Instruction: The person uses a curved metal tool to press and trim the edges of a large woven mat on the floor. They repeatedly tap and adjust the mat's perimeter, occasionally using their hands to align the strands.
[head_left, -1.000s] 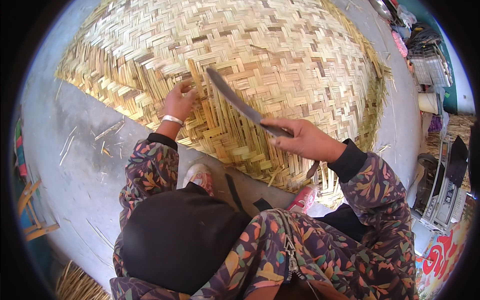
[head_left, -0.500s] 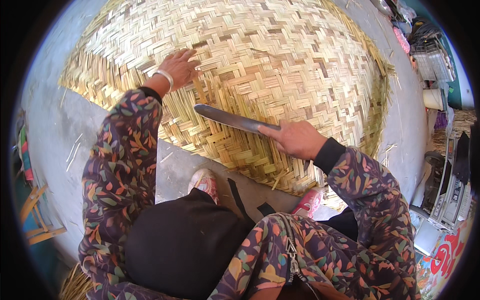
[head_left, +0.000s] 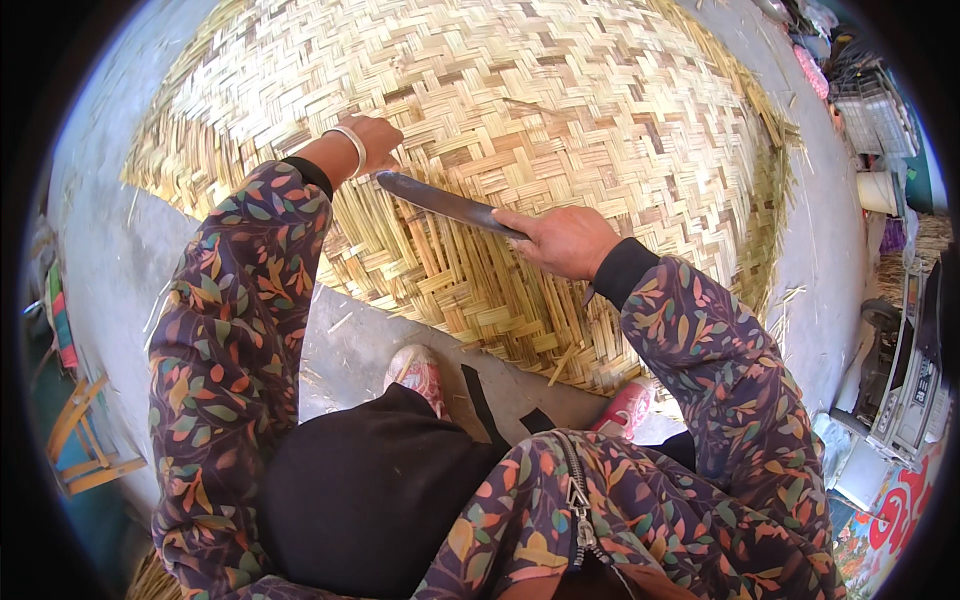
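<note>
A large woven bamboo mat (head_left: pixel 560 110) lies flat on the grey concrete ground. My right hand (head_left: pixel 565 240) grips the handle of a long dark knife (head_left: pixel 445 203), whose blade lies nearly flat over the weave and points left. Its tip ends just below my left hand (head_left: pixel 372 140), which presses down on the strips with a white bangle at the wrist. Both forearms wear patterned floral sleeves.
My pink shoes (head_left: pixel 420 372) rest on the concrete ground (head_left: pixel 350 345) at the mat's near edge. Loose bamboo slivers (head_left: pixel 565 362) lie around the rim. Crates and household clutter (head_left: pixel 880 110) stand at the right, and a wooden frame (head_left: pixel 85 450) at the left.
My left hand has reached farther up and right across the mat. The knife has swung from pointing up-left to lying low, its tip now close under the left hand.
</note>
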